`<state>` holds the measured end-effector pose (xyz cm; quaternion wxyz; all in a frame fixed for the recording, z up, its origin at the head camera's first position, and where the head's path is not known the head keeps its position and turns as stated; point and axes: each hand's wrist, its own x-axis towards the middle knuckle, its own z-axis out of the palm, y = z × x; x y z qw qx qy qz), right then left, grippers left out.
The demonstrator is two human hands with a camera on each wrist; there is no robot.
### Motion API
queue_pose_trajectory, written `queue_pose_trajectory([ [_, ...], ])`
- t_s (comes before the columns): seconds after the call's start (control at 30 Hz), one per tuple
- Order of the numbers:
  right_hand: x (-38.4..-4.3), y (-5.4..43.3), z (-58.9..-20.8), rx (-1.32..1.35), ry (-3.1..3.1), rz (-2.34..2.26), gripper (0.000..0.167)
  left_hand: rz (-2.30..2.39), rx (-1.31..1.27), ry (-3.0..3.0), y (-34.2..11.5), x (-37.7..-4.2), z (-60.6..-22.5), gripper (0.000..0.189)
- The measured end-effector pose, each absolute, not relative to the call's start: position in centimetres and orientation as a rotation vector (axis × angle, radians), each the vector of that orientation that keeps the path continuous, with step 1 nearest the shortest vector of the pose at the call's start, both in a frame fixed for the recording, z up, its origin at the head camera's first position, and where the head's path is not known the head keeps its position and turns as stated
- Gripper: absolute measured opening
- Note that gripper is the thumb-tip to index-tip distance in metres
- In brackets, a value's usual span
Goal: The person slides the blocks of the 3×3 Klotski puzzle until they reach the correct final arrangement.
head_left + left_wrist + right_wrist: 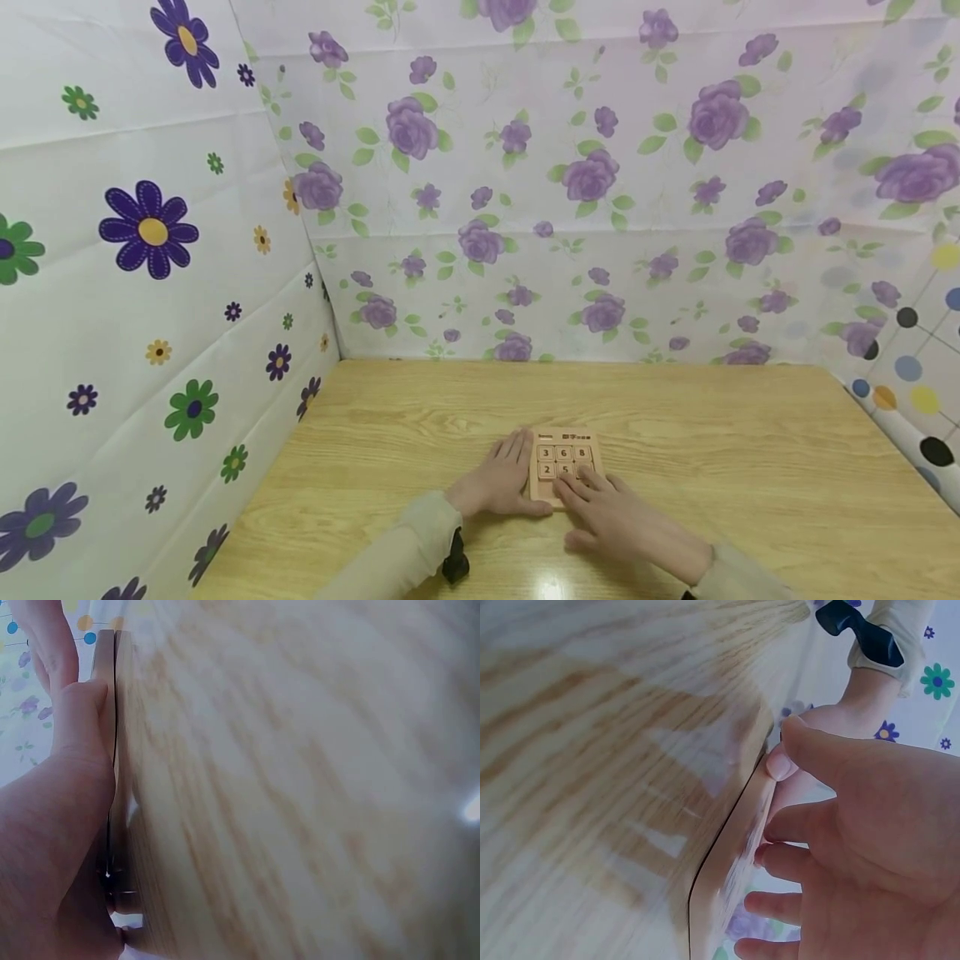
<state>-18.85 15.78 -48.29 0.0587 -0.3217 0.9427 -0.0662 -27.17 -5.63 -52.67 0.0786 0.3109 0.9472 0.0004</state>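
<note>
A light wooden number puzzle board (557, 442) lies flat on the table, with square tiles in its frame; 3, 6, 8, 2 and 5 show. My left hand (498, 483) rests along the board's left side, fingers straight, with the thumb at its near edge. In the left wrist view that thumb (86, 705) lies against the board's side. From the near right, my right hand (618, 512) reaches over the board with extended fingertips touching the lower tiles. Those fingers cover part of the tile area. The right wrist view shows the right hand's fingers (780, 862) spread above the board.
The wooden table (712, 442) extends around the board. A purple-flowered cloth (525, 283) hangs behind it, a daisy-print cloth (187, 333) on the left and a dotted one (915, 392) on the right. A black strap (455, 558) hangs at the left wrist.
</note>
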Motion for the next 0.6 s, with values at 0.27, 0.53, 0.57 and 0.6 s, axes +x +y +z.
queue_pose_trajectory([
  [0.27,-19.9,14.9,-48.6,-0.997,2.847,-0.21,0.071,-0.002,0.936,2.829,-5.7,-27.1,-52.5,0.121],
  [0.53,-20.7,14.6,-48.7,-0.976,2.828,-0.235,0.071,-0.005,0.937,2.83,-5.7,-27.1,-52.7,0.121],
  [0.57,-20.7,14.5,-48.8,-0.971,2.826,-0.231,0.072,-0.004,0.937,2.832,-5.8,-27.1,-52.7,0.121],
  [0.6,-20.8,14.5,-48.8,-0.965,2.825,-0.224,0.072,-0.003,0.939,2.833,-5.8,-27.2,-52.7,0.121],
])
